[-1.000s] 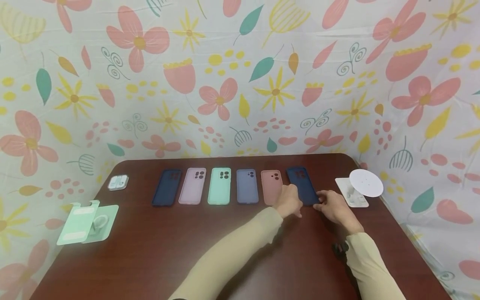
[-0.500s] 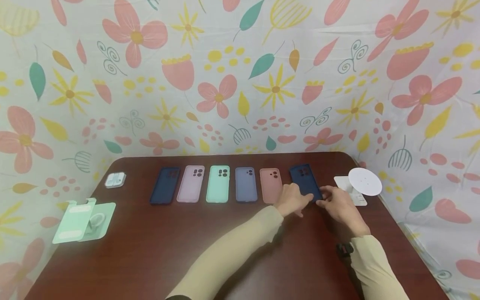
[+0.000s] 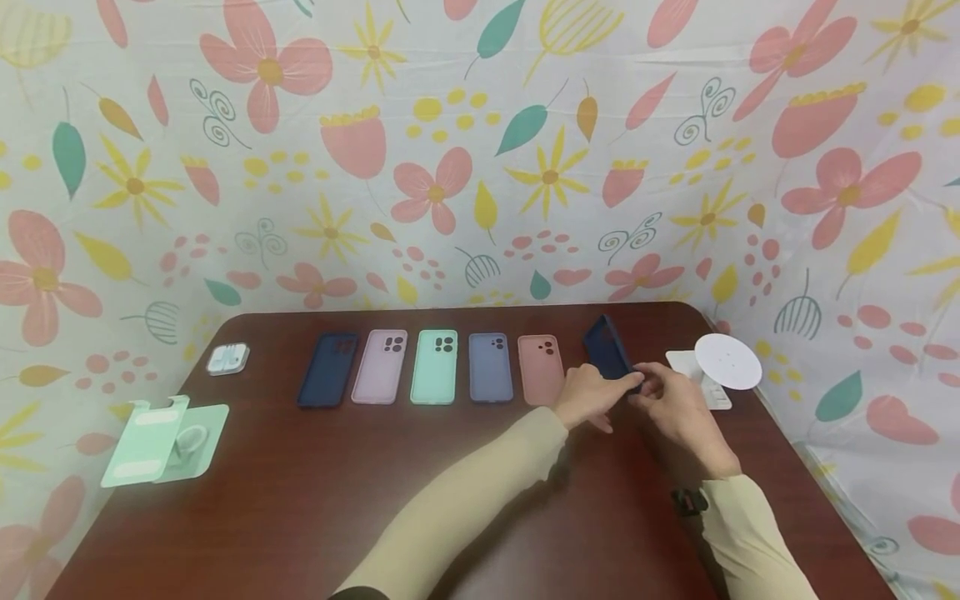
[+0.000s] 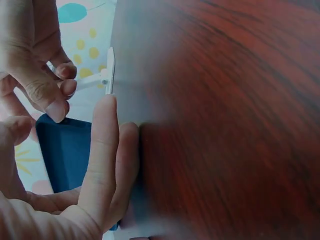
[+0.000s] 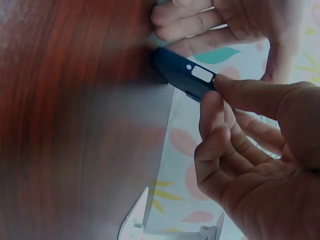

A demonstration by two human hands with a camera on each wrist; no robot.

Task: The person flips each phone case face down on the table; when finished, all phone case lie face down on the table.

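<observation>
A dark blue phone case (image 3: 609,350) is tipped up on its edge at the right end of a row of cases. My right hand (image 3: 671,408) pinches its near corner between thumb and fingers. The right wrist view shows the port cutout at the end of the case (image 5: 182,72) beside that pinch. My left hand (image 3: 588,396) touches the case from the left. Its fingers look fairly straight in the left wrist view, lying across the side of the case (image 4: 65,150). Next to the left hand lies a pink phone case (image 3: 541,367), flat on the table.
Further left lie a blue-grey case (image 3: 491,368), a mint case (image 3: 433,367), a lilac case (image 3: 380,367) and another dark blue case (image 3: 327,371). A white round-topped stand (image 3: 727,362) is at right. Boxed earphones (image 3: 228,358) and a mint stand (image 3: 165,442) are at left.
The dark blue case at right was lying flat; its side has been raised and it now stands tilted. The left hand has reached right to touch it, and the right hand now pinches its corner.
</observation>
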